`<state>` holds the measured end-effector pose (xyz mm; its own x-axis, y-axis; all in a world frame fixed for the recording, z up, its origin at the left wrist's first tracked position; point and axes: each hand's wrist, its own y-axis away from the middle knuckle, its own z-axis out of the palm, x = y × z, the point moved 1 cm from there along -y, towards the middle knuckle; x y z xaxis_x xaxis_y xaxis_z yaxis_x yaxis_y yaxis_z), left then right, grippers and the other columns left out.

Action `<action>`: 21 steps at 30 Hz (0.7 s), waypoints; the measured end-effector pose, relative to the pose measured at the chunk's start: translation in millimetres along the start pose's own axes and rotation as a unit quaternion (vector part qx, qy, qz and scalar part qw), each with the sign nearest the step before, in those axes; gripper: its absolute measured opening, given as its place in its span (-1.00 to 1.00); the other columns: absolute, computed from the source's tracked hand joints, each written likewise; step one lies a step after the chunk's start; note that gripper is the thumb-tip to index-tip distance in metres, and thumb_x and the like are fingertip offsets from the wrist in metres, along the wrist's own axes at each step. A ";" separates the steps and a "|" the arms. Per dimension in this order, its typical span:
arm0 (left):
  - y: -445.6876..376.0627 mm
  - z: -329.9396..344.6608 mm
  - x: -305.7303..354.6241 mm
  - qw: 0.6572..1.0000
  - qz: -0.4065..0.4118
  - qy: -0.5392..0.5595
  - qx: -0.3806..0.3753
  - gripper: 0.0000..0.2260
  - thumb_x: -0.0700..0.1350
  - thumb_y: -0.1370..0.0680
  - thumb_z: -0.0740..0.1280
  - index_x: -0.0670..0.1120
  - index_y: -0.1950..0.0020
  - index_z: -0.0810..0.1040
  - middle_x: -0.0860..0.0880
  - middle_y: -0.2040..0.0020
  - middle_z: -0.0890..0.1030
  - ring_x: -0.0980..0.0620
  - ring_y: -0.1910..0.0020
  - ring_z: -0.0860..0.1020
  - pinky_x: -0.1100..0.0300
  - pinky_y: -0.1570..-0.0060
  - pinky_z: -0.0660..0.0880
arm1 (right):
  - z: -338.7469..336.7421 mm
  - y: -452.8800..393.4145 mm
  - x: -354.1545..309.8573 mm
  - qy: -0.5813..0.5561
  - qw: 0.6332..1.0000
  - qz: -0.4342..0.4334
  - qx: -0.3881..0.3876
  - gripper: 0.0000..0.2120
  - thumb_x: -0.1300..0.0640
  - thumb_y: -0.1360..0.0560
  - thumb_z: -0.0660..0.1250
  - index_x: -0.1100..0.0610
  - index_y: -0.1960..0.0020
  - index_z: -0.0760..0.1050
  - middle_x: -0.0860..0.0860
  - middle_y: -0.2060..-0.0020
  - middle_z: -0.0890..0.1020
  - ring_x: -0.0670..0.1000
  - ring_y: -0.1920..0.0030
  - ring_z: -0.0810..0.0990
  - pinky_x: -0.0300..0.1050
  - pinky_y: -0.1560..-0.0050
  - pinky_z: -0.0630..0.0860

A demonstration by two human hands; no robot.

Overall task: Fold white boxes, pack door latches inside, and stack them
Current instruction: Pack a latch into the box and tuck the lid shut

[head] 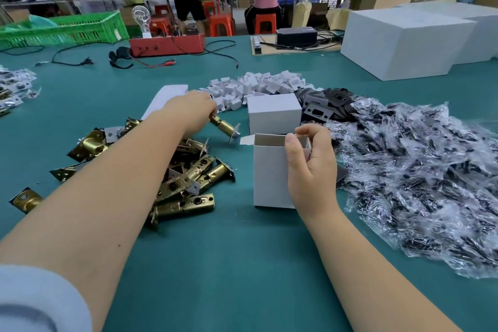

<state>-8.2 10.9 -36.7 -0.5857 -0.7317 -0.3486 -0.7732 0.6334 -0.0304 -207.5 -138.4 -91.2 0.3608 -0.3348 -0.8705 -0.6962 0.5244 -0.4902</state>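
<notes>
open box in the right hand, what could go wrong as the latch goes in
The latch has a wide faceplate at its leading end that could catch on the open box's rim or side flap. The right hand holds the box only near one top corner, so a push might tip it. The left hand's grip is at the latch's tail, so it may slip.

We cannot see inside the open white cardboard box (pixel 269 175); its right wall sits behind the right hand (pixel 310 167). Left hand (pixel 188 113) covers the brass door latch (pixel 223 127) rear end. Crinkled clear plastic packets (pixel 420 178) run off the right edge, contents indistinct.
</notes>
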 end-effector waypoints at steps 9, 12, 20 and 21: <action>49.8 -79.1 13.2 0.898 0.030 0.336 0.281 -0.60 -0.22 -0.51 0.42 -0.07 -0.34 0.50 0.05 -0.04 0.57 0.15 0.10 0.55 0.35 0.00 0.46 | -1.9 4.6 -5.3 -0.016 0.998 0.016 -0.051 -0.67 -0.21 -0.34 0.24 -0.16 -0.05 0.29 -0.13 0.09 0.44 -0.29 0.23 0.45 -0.45 0.20 0.35; 73.8 -103.2 26.7 0.784 0.023 0.538 0.309 -0.71 -0.25 -0.48 0.44 -0.05 -0.18 0.60 0.04 0.02 0.65 0.22 0.12 0.61 0.34 -0.02 0.54 | -2.5 7.0 -7.7 -0.009 0.997 0.016 -0.076 -0.55 -0.19 -0.32 0.33 -0.20 -0.13 0.24 -0.18 -0.02 0.41 -0.26 0.00 0.44 -0.37 -0.02 0.39; 94.0 -108.6 72.3 0.717 0.070 0.657 0.223 -0.67 -0.40 -0.45 0.41 0.04 0.04 0.62 0.09 0.14 0.68 0.14 0.13 0.64 0.25 -0.01 0.57 | -3.0 6.9 -6.5 -0.013 0.996 0.032 -0.080 -0.38 0.02 -0.33 0.36 -0.11 -0.31 0.17 -0.08 -0.07 0.45 -0.19 -0.02 0.48 -0.41 0.00 0.39; 93.7 -108.7 70.7 0.720 0.068 0.653 0.226 -0.68 -0.39 -0.45 0.42 0.05 0.03 0.62 0.08 0.13 0.68 0.13 0.13 0.64 0.24 -0.03 0.57 | -3.2 6.1 -6.3 -0.017 0.996 0.036 -0.076 -0.38 0.02 -0.33 0.36 -0.12 -0.31 0.17 -0.11 -0.05 0.45 -0.23 0.03 0.47 -0.43 0.04 0.40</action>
<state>-148.4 -8.9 37.6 -0.6056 -0.0809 0.7916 -0.7016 0.5237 -0.4832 -216.0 -135.6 -88.6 0.3253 -0.2727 -0.9054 -0.8063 0.4203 -0.4162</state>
